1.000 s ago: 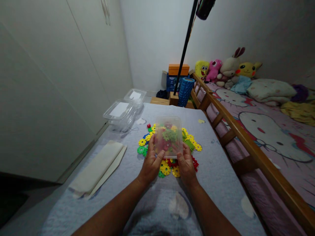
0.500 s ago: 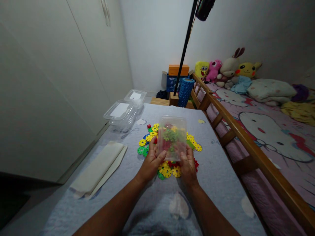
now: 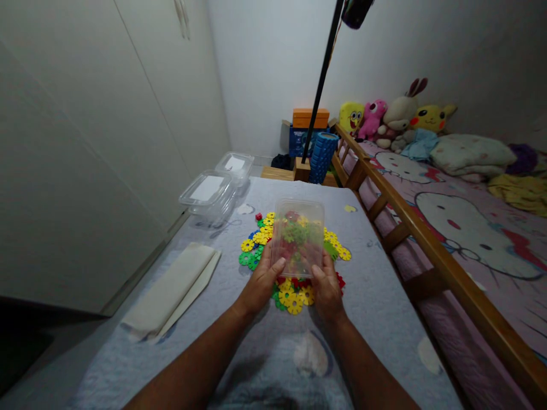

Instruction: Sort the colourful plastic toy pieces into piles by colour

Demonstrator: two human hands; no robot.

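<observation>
Plastic container (image 3: pixel 298 236) is translucent, rectangular and round-cornered.

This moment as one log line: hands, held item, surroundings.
left hand: holds clear plastic container | right hand: holds same container | seen around it: colored toothed discs | at left: folded beige sheet, clear boxes

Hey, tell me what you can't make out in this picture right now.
Head view: how many toy discs lie behind the translucent plastic box; its cloudy plastic blurs them.
Head view: where the fingertips of the left grip and right grip end, blurred behind that box.
Head view: any small print on the white label, too small.
Head view: the black pole's top, cut off by the upper edge.
</observation>
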